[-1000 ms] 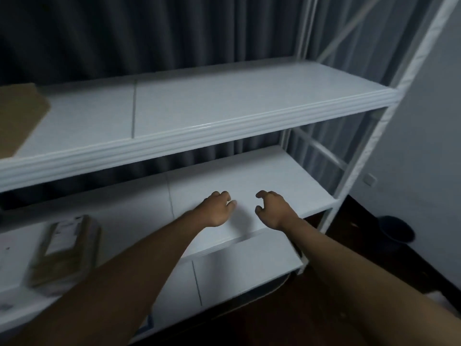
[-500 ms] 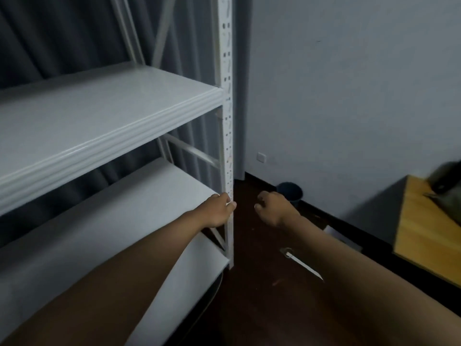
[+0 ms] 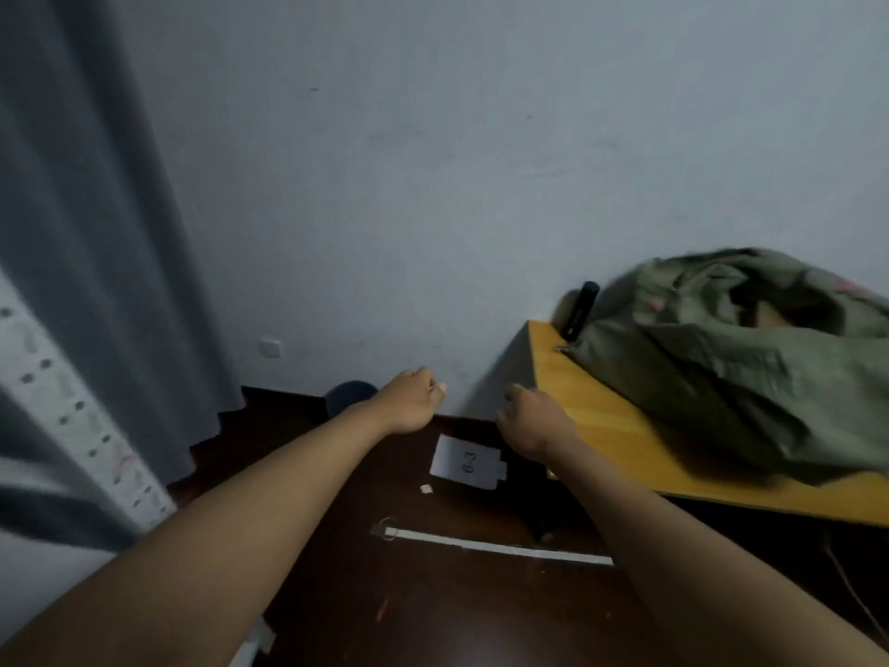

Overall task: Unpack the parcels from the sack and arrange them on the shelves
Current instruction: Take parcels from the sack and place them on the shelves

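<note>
Two hands — left (image 3: 412, 402), right (image 3: 534, 422) — loosely curled, empty; green sack (image 3: 741, 358) slumped on table (image 3: 620, 440).

Head cam – looks fwd/down, wall (image 3: 481, 161) ahead, near.

Two bare forearms reach forward over a dark wooden floor (image 3: 433, 613), the left hand (image 3: 412, 401) and the right hand (image 3: 531, 423) loosely curled and holding nothing. To the right, a crumpled olive-green sack (image 3: 750, 358) lies on a yellow-topped desk (image 3: 620, 450) against a pale wall, with a dark cylindrical object (image 3: 581, 311) standing just behind the sack. A white paper slip marked "6-3" (image 3: 465, 462) lies on the floor between the hands. At far left, a white perforated shelf upright (image 3: 72, 416) stands before a grey curtain (image 3: 91, 233).
</note>
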